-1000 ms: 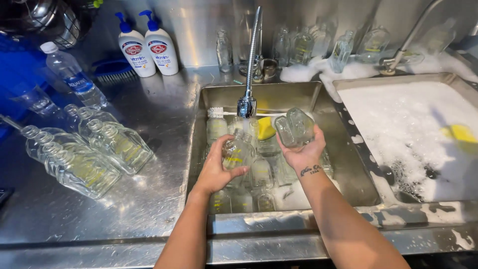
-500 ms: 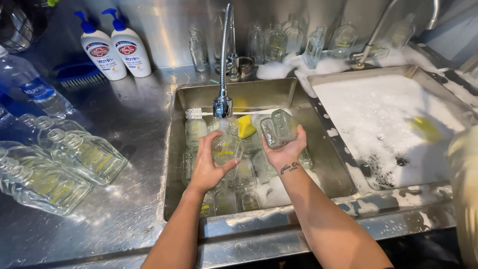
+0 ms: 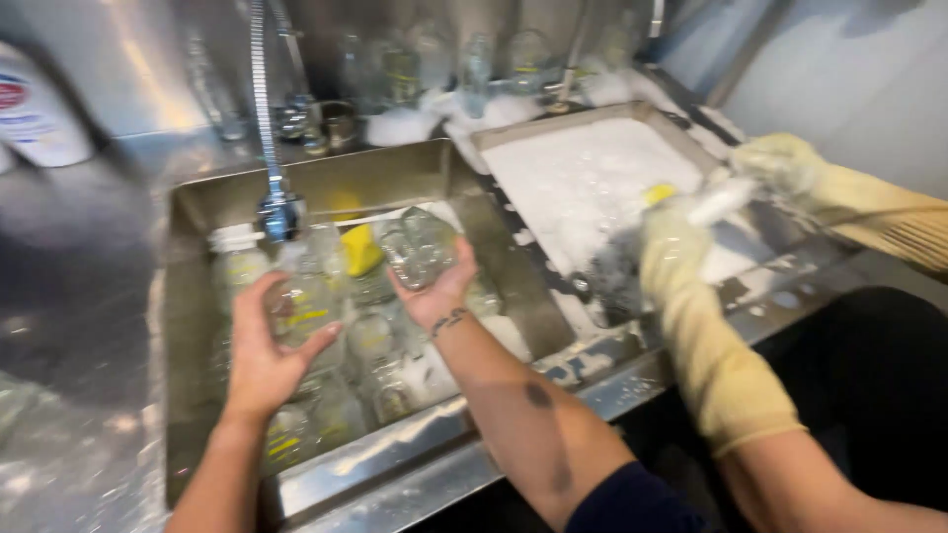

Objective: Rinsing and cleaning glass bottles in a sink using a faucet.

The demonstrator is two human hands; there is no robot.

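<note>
Over a steel sink (image 3: 197, 207), my left hand (image 3: 259, 357) grips a clear glass bottle with a yellow label (image 3: 301, 304) just below the faucet head (image 3: 278, 212). My right hand (image 3: 436, 293) holds up another clear glass bottle (image 3: 417, 245) to the right of the faucet. Several more clear bottles (image 3: 375, 370) lie in the water beneath both hands. A yellow sponge (image 3: 360, 249) rests in the basin behind them.
A second basin (image 3: 583, 178) full of white foam lies to the right. There a co-worker's hands in yellow rubber gloves (image 3: 696, 326) scrub something with a yellow sponge (image 3: 660, 192). Glass bottles (image 3: 474, 64) line the back ledge. A white pump bottle (image 3: 35, 114) stands at far left.
The view swung right, bringing the co-worker's gloved arms into sight and pushing the counter bottles out on the left. My hands keep both bottles under the faucet.
</note>
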